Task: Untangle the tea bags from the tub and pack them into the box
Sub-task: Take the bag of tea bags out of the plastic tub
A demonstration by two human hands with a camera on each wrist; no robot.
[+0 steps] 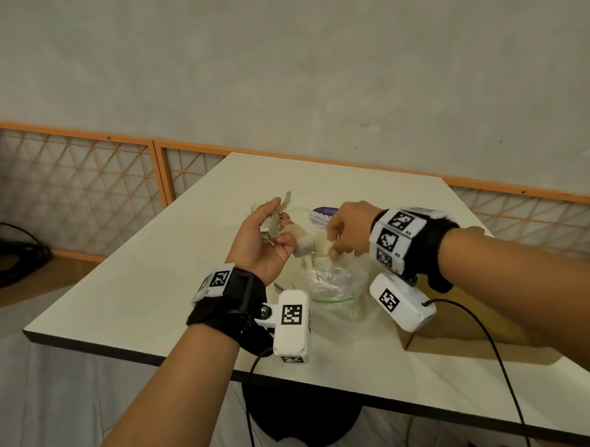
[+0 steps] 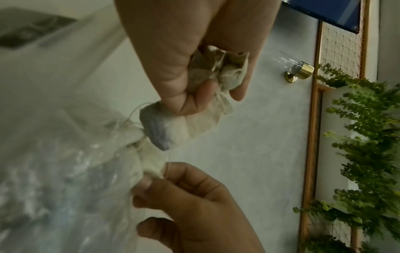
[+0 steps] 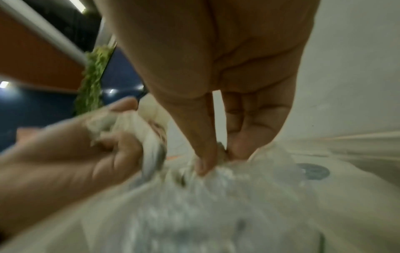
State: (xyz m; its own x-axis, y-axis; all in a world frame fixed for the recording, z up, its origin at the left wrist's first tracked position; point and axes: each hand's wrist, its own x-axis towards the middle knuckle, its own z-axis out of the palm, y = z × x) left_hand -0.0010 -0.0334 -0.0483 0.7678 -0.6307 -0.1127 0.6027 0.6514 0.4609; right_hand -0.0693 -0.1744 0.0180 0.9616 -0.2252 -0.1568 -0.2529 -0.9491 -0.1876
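My left hand (image 1: 276,221) is raised palm-up over the tub and grips a crumpled bunch of tea bags (image 1: 272,213). In the left wrist view its fingers (image 2: 239,92) curl round the bunch (image 2: 218,71), and one bag (image 2: 162,128) hangs below the thumb, tied by strings. My right hand (image 1: 333,250) pinches another tea bag (image 2: 152,164) between thumb and forefinger just above the clear plastic tub (image 1: 336,288). The right wrist view shows that pinch (image 3: 216,160) blurred, at the tub's contents (image 3: 216,205).
The tub stands on a cream table (image 1: 155,288) near its front edge. A purple-labelled item (image 1: 326,212) lies behind the tub. A tan box-like shape (image 1: 458,334) sits under my right forearm. Wrist camera cables hang off the front edge (image 1: 492,350).
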